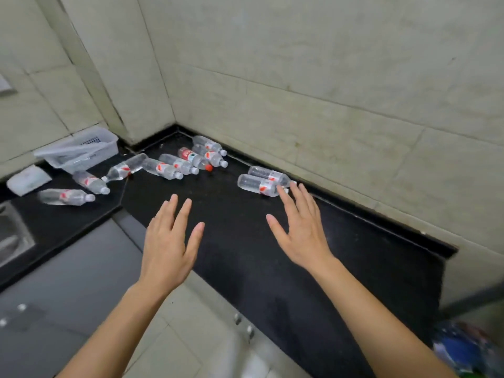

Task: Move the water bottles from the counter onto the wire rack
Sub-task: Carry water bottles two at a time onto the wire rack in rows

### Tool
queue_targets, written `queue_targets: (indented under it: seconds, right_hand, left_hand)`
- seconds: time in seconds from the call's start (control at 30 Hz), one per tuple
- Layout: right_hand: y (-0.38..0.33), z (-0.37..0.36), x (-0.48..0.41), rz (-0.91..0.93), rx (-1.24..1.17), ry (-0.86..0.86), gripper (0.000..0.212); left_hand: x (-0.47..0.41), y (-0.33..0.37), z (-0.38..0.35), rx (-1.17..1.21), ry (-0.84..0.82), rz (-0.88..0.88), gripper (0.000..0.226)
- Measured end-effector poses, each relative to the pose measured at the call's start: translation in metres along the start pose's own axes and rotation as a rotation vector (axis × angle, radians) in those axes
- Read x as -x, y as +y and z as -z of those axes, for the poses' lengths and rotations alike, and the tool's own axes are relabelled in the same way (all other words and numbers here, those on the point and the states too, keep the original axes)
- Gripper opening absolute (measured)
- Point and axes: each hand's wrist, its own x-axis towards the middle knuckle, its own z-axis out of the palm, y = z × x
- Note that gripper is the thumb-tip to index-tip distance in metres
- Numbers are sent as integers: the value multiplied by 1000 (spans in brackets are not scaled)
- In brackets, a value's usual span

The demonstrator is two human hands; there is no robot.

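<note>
Dim, flat, greenish light; wide-angle bending and blurred bottom-right corner.

I am looking at a plain kitchen corner: a black stone counter (245, 241) runs beneath my left hand (166, 246) and right hand (302, 236), backed by pale tiled walls (327, 77). Left of my left hand sit a steel sink (13, 236) and a white plastic basket (81, 151); grey cabinet fronts (68, 282) lie below.

water bottles (174, 167) | clear plastic, red-white labels | all lying on their sides | scattered across black counter (272, 255)
</note>
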Motion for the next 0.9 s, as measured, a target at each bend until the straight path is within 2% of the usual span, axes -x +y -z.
queue_targets:
  seconds: [0.2, 0.47, 0.67, 0.8, 0.9]
  right_hand:
    - [-21, -50, -36, -16, 17, -44, 66]
    - [19, -135, -91, -163, 8, -122, 65]
    - [51, -183, -138, -397, -14, -295, 69]
    - [62, -199, -153, -606, -104, -410, 75]
    - [73, -205, -165, -740, -165, -414, 77]
  left_hand:
    - [-37, -52, -18, 27, -55, 15, 67]
    - [-117, -90, -87, -15, -238, -66, 68]
    - [-191, -124, -142, -30, -454, -157, 75]
    - [-232, -135, -173, 5, -564, -171, 64]
    - [-274, -136, -204, 57, -641, -208, 64]
